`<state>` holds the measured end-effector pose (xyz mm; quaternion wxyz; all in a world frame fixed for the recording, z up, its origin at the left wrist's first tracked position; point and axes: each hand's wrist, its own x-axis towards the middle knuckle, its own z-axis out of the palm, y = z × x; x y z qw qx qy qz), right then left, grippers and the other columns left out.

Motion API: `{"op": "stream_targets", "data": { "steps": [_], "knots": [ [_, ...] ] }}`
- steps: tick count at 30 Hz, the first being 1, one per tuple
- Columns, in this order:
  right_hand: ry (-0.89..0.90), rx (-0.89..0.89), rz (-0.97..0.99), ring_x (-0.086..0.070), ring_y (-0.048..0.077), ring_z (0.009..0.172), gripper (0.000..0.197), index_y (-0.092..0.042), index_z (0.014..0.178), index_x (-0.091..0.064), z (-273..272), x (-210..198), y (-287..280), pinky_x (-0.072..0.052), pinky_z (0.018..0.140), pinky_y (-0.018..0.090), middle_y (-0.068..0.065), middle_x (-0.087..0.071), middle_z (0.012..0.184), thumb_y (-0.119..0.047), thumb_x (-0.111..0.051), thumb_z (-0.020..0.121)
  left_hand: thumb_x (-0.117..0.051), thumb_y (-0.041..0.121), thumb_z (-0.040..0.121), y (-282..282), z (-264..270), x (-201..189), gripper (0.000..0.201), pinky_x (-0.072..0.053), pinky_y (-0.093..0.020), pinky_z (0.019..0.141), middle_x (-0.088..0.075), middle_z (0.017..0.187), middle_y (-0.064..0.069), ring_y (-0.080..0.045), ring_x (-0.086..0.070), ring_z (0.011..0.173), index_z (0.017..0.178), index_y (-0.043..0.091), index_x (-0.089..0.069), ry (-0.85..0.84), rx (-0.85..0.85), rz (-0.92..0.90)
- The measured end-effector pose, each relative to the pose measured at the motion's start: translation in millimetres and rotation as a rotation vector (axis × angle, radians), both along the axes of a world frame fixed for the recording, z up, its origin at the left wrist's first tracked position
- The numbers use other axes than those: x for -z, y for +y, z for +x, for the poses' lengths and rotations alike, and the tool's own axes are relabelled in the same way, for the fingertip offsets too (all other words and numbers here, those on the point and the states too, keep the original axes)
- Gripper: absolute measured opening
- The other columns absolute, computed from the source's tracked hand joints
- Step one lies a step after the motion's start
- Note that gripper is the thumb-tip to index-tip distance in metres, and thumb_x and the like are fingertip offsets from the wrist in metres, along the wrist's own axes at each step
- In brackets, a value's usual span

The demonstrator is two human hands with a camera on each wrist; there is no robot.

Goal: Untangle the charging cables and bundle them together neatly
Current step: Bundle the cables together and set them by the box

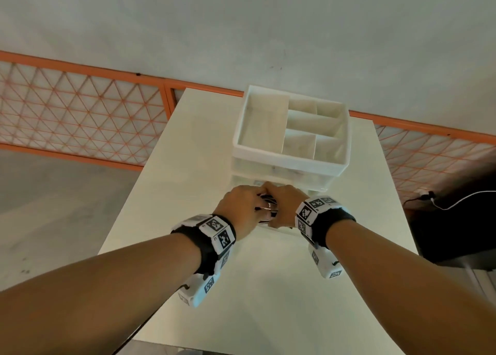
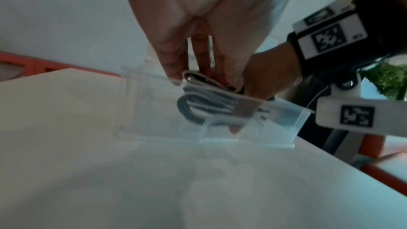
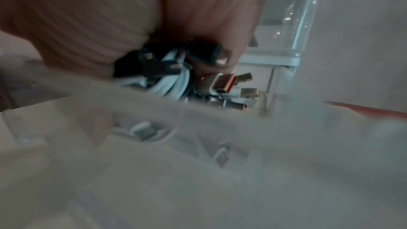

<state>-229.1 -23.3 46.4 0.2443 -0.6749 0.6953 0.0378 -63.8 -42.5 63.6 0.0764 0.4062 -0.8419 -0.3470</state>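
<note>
A bundle of black and white charging cables (image 1: 267, 207) sits between my two hands, just in front of the organizer. My left hand (image 1: 243, 201) grips its left side and my right hand (image 1: 284, 205) grips its right side. In the left wrist view the coiled cable bundle (image 2: 207, 106) hangs partly inside a clear plastic drawer (image 2: 286, 119), with the left fingers (image 2: 174, 62) on top and the right hand (image 2: 264, 77) beside them. In the right wrist view the cable bundle (image 3: 174, 79) shows metal USB plugs (image 3: 224, 83) sticking out under my right hand (image 3: 193, 15).
A white compartment organizer (image 1: 290, 160) stands at the far middle of the pale table (image 1: 241, 287). An orange mesh fence (image 1: 80, 113) runs behind the table. A dark object with a white cord (image 1: 453, 220) sits to the right.
</note>
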Motion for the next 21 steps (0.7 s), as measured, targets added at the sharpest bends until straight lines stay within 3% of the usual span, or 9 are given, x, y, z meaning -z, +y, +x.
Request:
{"op": "stream_targets", "data": {
  "steps": [2, 4, 6, 8, 12, 16, 19, 21],
  "knots": [
    [-0.055, 0.018, -0.036, -0.063, 0.024, 0.111, 0.078, -0.021, 0.135, -0.046, -6, 5, 6, -0.053, 0.092, 0.035, 0.001, -0.063, 0.124, -0.029, -0.085, 0.068, -0.066, 0.038, 0.088, 1, -5, 12, 0.027, -0.045, -0.035, 0.099, -0.063, 0.130, 0.005, -0.018, -0.054, 0.121, 0.113, 0.032, -0.073, -0.061, 0.004, -0.038],
    [-0.084, 0.036, -0.044, -0.056, 0.024, 0.124, 0.085, -0.022, 0.145, -0.041, -12, 7, 14, -0.047, 0.105, 0.036, 0.001, -0.057, 0.137, -0.032, -0.083, 0.072, -0.064, 0.041, 0.088, 1, -10, 19, 0.030, -0.048, -0.038, 0.096, -0.063, 0.127, 0.004, -0.021, -0.058, 0.116, 0.117, 0.033, -0.070, -0.095, -0.009, -0.051],
    [-0.077, 0.050, -0.032, -0.049, 0.024, 0.134, 0.088, -0.023, 0.152, -0.036, -18, 0, 23, -0.039, 0.112, 0.035, 0.002, -0.051, 0.146, -0.035, -0.080, 0.077, -0.063, 0.041, 0.089, 0, -14, 25, 0.036, -0.050, -0.037, 0.090, -0.063, 0.122, 0.001, -0.025, -0.062, 0.109, 0.123, 0.030, -0.066, -0.152, -0.010, -0.086],
    [-0.072, 0.081, -0.047, -0.041, 0.024, 0.141, 0.085, -0.024, 0.154, -0.034, -24, -14, 36, -0.033, 0.117, 0.037, 0.001, -0.045, 0.153, -0.041, -0.075, 0.082, -0.058, 0.041, 0.091, -3, -18, 30, 0.037, -0.049, -0.033, 0.087, -0.061, 0.130, 0.002, -0.026, -0.061, 0.110, 0.124, 0.029, -0.066, -0.218, 0.037, -0.136],
    [-0.031, 0.067, -0.281, -0.045, 0.022, 0.139, 0.060, -0.023, 0.143, -0.053, -18, -28, 75, -0.033, 0.116, 0.035, -0.001, -0.049, 0.151, -0.046, -0.067, 0.090, -0.056, 0.039, 0.092, -8, -19, 30, 0.024, -0.047, -0.033, 0.084, -0.057, 0.141, 0.004, -0.028, -0.061, 0.110, 0.103, 0.029, -0.075, -0.236, 0.085, -0.162],
    [0.214, -0.108, -0.542, -0.061, 0.034, 0.125, 0.054, -0.010, 0.126, -0.068, 10, 18, 113, -0.051, 0.103, 0.049, 0.011, -0.065, 0.133, -0.022, -0.083, 0.076, -0.059, 0.039, 0.093, -8, -17, 20, 0.022, -0.046, -0.032, 0.085, -0.059, 0.139, 0.007, -0.026, -0.061, 0.110, 0.099, 0.026, -0.077, -0.203, 0.121, -0.211],
    [0.189, -0.042, -0.648, -0.062, 0.034, 0.124, 0.050, -0.006, 0.123, -0.069, 15, 38, 110, -0.052, 0.102, 0.048, 0.012, -0.068, 0.129, -0.005, -0.080, 0.075, -0.056, 0.039, 0.094, -7, -16, 18, 0.026, -0.047, -0.033, 0.086, -0.057, 0.139, 0.011, -0.024, -0.059, 0.113, 0.098, 0.025, -0.077, -0.208, 0.159, -0.240],
    [0.190, -0.054, -0.743, -0.064, 0.035, 0.119, 0.037, -0.006, 0.116, -0.072, 13, 39, 100, -0.053, 0.100, 0.048, 0.010, -0.071, 0.120, -0.005, -0.075, 0.080, -0.053, 0.037, 0.097, -8, -15, 18, 0.028, -0.046, -0.034, 0.087, -0.059, 0.135, 0.007, -0.023, -0.056, 0.114, 0.099, 0.022, -0.077, -0.186, 0.181, -0.240]
  ]
}}
